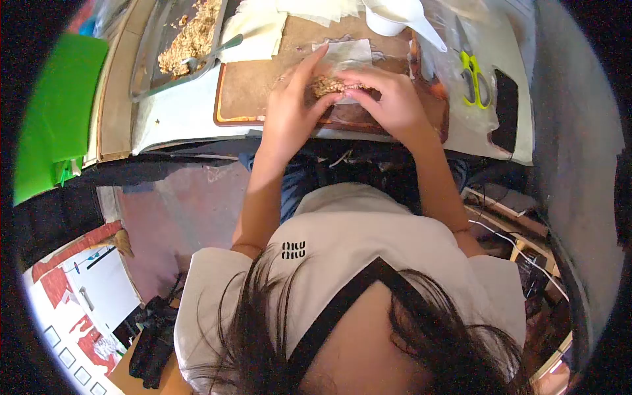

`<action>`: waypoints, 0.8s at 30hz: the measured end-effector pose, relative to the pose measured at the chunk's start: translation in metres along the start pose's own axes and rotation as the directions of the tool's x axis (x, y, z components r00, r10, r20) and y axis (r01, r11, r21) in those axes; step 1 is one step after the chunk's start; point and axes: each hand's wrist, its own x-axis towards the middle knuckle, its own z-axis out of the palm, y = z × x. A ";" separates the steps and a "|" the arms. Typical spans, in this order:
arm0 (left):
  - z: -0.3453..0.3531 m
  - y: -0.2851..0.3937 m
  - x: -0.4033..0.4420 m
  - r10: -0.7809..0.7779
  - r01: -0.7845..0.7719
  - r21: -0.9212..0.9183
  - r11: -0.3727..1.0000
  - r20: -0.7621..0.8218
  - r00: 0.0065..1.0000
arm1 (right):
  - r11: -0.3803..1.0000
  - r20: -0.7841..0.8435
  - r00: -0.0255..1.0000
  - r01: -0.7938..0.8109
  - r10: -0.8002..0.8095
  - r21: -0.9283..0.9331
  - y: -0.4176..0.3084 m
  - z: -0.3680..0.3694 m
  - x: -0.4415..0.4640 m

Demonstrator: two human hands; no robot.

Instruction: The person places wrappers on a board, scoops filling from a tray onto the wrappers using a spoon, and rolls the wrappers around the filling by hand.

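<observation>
Between my two hands lies a small heap of light-brown, crumbly filling (327, 86), on a thin pale wrapper sheet (349, 51). My left hand (293, 102) curves around the heap's left side, its thumb against the near edge and one finger stretched up. From the other side, my right hand (390, 99) pinches the heap's right end with thumb and fingers. Under them is a brown board (247, 92) with a raised rim. Part of the wrapper and some fingertips are hidden behind the hands.
A glass tray (141, 82) of crumbly filling (194, 39) with a spoon (227, 46) stands at left. Pale wrapper sheets (253, 33) lie behind the board. On the right are a white measuring cup (388, 25), plastic bag, yellow-green scissors (473, 82) and black phone-like slab (505, 112).
</observation>
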 end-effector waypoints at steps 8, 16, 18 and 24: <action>0.005 -0.005 0.010 0.024 -0.022 -0.067 0.998 0.042 0.999 | 0.999 -0.090 0.996 -0.005 0.001 -0.049 0.000 -0.030 -0.014; -0.003 -0.005 0.006 -0.015 0.026 -0.137 0.990 0.077 0.997 | 0.999 -0.092 0.996 -0.017 0.013 -0.035 -0.005 -0.014 -0.016; -0.005 -0.004 0.007 -0.018 0.025 -0.110 0.994 0.070 0.997 | 1.000 -0.146 0.989 -0.006 0.003 -0.019 -0.005 -0.004 -0.013; -0.008 -0.007 0.005 -0.086 0.102 -0.132 0.986 0.122 0.989 | 1.000 -0.090 0.996 -0.023 0.023 0.005 0.002 0.004 -0.011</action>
